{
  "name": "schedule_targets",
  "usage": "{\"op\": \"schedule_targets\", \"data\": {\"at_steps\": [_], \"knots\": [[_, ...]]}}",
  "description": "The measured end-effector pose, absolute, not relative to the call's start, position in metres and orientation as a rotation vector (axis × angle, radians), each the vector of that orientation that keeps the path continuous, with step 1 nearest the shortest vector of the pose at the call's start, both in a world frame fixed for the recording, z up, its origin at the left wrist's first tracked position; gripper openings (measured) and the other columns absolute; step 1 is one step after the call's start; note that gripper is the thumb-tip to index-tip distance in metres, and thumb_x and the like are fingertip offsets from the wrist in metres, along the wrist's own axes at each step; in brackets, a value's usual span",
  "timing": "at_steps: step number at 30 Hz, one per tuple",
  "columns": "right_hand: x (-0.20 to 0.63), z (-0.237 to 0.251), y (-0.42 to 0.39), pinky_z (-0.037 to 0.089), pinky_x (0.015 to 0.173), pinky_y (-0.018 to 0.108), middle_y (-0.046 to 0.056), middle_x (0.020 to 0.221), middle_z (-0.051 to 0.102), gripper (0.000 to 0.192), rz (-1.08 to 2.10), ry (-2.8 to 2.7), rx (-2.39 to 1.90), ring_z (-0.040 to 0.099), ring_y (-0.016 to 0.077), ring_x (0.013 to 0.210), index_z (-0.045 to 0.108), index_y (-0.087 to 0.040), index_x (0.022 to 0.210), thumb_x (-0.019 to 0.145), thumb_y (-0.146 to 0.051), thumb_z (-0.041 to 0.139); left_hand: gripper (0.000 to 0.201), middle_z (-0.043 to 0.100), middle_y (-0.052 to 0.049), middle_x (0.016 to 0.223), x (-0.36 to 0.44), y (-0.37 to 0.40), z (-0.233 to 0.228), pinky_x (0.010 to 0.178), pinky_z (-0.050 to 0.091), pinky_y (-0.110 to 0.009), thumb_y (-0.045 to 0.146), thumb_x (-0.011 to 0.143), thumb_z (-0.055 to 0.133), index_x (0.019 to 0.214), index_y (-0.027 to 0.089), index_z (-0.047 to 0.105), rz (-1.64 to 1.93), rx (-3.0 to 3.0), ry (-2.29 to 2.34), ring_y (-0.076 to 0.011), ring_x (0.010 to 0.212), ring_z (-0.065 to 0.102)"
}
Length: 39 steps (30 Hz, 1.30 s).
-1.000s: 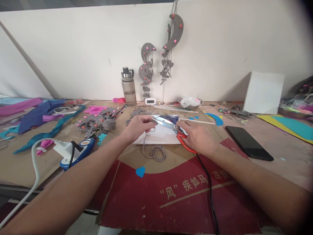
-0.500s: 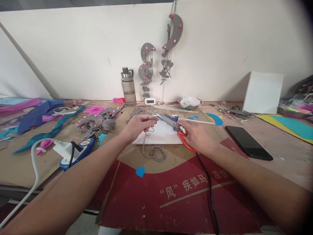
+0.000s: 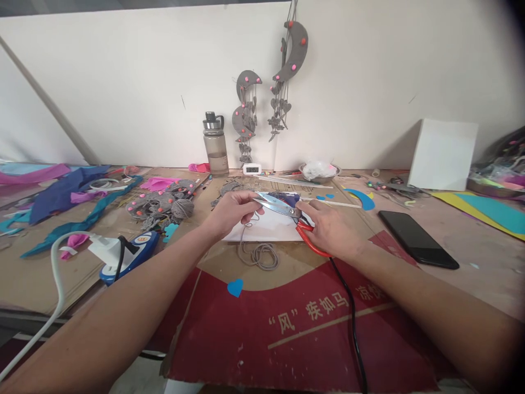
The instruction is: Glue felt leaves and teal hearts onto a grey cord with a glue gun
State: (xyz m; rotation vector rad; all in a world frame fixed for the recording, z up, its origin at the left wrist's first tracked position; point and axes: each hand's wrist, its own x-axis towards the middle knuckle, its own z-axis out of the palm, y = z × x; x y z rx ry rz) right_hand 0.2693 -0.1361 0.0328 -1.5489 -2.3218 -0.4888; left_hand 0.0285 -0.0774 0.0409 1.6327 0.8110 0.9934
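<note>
Above the white sheet (image 3: pixel 273 229), the blades of the scissors (image 3: pixel 279 206) meet the left hand (image 3: pixel 233 212) at its fingertips, where half a second ago they angled past them. The right hand (image 3: pixel 334 227) has its fingers curled around the red handles; the left thumb and fingers pinch together on what seems a small grey piece (image 3: pixel 258 203), partly blocked by the blades. Nearer lie coiled grey cord (image 3: pixel 264 257), a blue heart (image 3: pixel 235 288) and a black cable (image 3: pixel 353 320).

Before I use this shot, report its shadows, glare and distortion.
Head view: soft shadow on the wall left of the white panel; bright sheen on the scissors. Same head view: forearms stretched toward the lower corners, upper right corner black.
</note>
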Motion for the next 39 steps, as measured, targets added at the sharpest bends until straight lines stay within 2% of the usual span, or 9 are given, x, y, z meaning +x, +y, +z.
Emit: {"op": "schedule_targets", "data": {"at_steps": [8, 13, 21, 34, 39], "knots": [[0.2685, 0.0342, -0.1375, 0.035, 0.061, 0.027, 0.009, 0.105, 0.064, 0.035, -0.495, -2.316, -1.6, 0.06, 0.0214, 0.085, 0.055, -0.023, 0.119, 0.088, -0.036, 0.047, 0.013, 0.062, -0.003, 0.072, 0.029, -0.079, 0.0424, 0.045, 0.027, -0.022, 0.026, 0.072, 0.063, 0.076, 0.014, 0.067, 0.982, 1.659, 0.878, -0.0045, 0.047, 0.036], [0.2687, 0.0344, -0.1374, 0.039, 0.065, 0.028, 0.009, 0.103, 0.065, 0.037, -0.49, -2.324, -1.568, 0.061, 0.0223, 0.086, 0.056, -0.022, 0.121, 0.088, -0.036, 0.047, 0.01, 0.059, -0.001, 0.07, 0.0281, -0.0791, 0.0435, 0.046, 0.026, -0.022, 0.024, 0.07, 0.063, 0.071, 0.014, 0.064, 0.978, 1.657, 0.899, -0.0041, 0.048, 0.035], [0.2721, 0.03, -0.135, 0.042, 0.07, 0.03, 0.01, 0.107, 0.066, 0.037, -0.502, -2.319, -1.528, 0.063, 0.0234, 0.088, 0.057, -0.021, 0.12, 0.089, -0.037, 0.046, 0.011, 0.055, 0.001, 0.068, 0.0288, -0.0798, 0.0442, 0.046, 0.026, -0.02, 0.023, 0.069, 0.063, 0.073, 0.013, 0.065, 0.977, 1.625, 0.911, -0.0043, 0.051, 0.033], [0.2737, 0.0311, -0.1342, 0.037, 0.062, 0.03, 0.01, 0.099, 0.069, 0.039, -0.557, -2.327, -1.593, 0.063, 0.0243, 0.081, 0.056, -0.021, 0.121, 0.088, -0.038, 0.046, 0.017, 0.057, 0.001, 0.064, 0.0285, -0.0778, 0.0443, 0.044, 0.026, -0.021, 0.025, 0.068, 0.07, 0.075, 0.015, 0.057, 1.058, 1.58, 0.88, -0.0042, 0.046, 0.038], [0.2727, 0.0306, -0.1328, 0.037, 0.062, 0.029, 0.009, 0.097, 0.066, 0.035, -0.487, -2.315, -1.579, 0.06, 0.0219, 0.078, 0.056, -0.022, 0.119, 0.087, -0.035, 0.047, 0.017, 0.059, 0.001, 0.064, 0.0278, -0.0784, 0.0444, 0.044, 0.025, -0.021, 0.026, 0.07, 0.07, 0.075, 0.014, 0.059, 1.073, 1.577, 0.849, -0.0043, 0.046, 0.039]]}}
